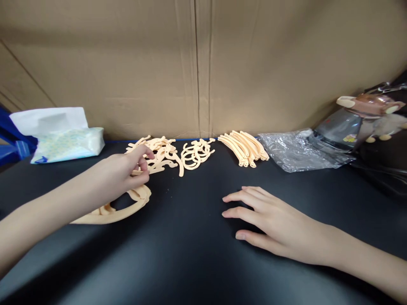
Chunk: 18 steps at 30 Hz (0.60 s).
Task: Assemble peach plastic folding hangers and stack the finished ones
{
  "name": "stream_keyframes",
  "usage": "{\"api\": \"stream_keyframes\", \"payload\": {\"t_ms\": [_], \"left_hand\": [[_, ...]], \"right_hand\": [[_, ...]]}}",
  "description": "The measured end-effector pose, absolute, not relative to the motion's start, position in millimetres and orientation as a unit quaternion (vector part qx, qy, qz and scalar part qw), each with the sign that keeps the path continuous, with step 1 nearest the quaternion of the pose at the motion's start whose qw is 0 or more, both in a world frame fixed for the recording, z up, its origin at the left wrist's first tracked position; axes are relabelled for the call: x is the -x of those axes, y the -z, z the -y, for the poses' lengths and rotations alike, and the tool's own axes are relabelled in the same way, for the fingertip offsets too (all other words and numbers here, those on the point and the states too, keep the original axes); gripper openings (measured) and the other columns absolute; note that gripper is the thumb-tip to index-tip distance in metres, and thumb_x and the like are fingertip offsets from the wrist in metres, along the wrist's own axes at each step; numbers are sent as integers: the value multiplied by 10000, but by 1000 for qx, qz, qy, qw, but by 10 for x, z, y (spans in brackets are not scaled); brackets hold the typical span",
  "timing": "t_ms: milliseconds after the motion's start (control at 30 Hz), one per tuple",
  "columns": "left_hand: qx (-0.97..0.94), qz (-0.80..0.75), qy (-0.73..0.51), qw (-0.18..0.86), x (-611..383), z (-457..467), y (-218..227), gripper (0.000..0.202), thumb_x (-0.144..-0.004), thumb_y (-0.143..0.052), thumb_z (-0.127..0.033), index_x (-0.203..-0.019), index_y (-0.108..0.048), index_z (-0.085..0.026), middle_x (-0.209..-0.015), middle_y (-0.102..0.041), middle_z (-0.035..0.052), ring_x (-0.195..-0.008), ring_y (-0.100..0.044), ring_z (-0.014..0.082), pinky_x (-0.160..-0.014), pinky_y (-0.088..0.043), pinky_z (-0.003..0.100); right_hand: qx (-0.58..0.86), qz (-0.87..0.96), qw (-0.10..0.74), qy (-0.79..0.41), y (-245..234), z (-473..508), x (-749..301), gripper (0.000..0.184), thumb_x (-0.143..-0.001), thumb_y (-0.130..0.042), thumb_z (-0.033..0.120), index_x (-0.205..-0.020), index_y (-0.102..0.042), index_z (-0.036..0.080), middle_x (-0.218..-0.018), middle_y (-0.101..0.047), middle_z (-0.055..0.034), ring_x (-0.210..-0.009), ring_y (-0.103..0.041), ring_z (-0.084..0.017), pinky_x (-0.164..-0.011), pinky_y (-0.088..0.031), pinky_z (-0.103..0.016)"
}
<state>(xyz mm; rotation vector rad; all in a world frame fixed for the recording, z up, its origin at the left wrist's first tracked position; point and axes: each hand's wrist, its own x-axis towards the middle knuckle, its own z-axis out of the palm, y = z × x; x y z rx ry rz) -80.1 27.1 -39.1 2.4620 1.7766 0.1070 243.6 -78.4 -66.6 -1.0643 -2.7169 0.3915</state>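
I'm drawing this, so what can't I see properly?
All in the head view:
Oval frame: partly covered by the left hand and its forearm.
Left hand's grip: hidden by curled fingers; I can't tell if it holds anything.
Piled curved pieces: overlapping, can't be counted.
Right forearm: cut off by the right edge.
Tissue pack: print too blurred.

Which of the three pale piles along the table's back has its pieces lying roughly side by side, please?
The rightmost pile, beside the clear plastic bag; the left pile and the middle pile lie jumbled.
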Motion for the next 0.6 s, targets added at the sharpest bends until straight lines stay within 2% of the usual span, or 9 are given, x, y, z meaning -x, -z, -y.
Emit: {"api": "stream_keyframes", "payload": {"t_ms": [100,233,333,400,500,600], "left_hand": [[-806,-588,-38,64,793,-189,307,321,-773,-343,-334,-1064,-406,-214,-659,-496,-55,-537,-485,152,-579,-338,245],[-807,-549,-86,198,633,43,220,235,-846,-334,-375,-1007,-425,-230,-783,-554,-21,-661,-532,155,-667,-401,260],[-797,-509,-73,317,429,276,268,296,-870,-297,-464,-970,-468,-244,-821,-581,-2,-648,-539,163,-579,-412,253],[-800,-481,-36,356,297,432,357,271,-878,-304,-428,-962,-496,-256,-756,-580,-19,-606,-545,160,-549,-426,249],[-847,-422,-36,323,170,616,529,218,-846,-378,-261,-1004,-526,-279,-810,-644,-29,-638,-617,152,-585,-468,241],[-900,-375,-117,188,155,719,684,360,-751,-459,-145,-1068,-542,-292,-911,-690,-21,-726,-673,174,-650,-508,246]], "right_hand": [[360,919,94,-129,657,792,-2444,302,-981,-495,335,-1246,-592,228,-1323,-549,-79,-1239,-493,-208,-1082,-390,-424],[361,919,81,-134,648,783,-2460,309,-984,-487,333,-1261,-585,234,-1330,-550,-71,-1234,-505,-196,-1125,-344,-436],[362,919,82,-134,658,763,-2474,316,-985,-485,333,-1276,-573,250,-1338,-547,-58,-1239,-500,-189,-1140,-323,-428],[363,917,91,-135,668,751,-2481,339,-983,-490,329,-1306,-547,244,-1335,-553,-54,-1241,-495,-186,-1138,-327,-412],[362,914,107,-146,679,742,-2486,412,-971,-514,314,-1368,-482,211,-1323,-564,-59,-1236,-492,-177,-1114,-360,-366],[359,913,117,-156,683,734,-2494,398,-964,-525,309,-1352,-505,219,-1321,-561,-63,-1234,-490,-182,-1084,-392,-355]]}}
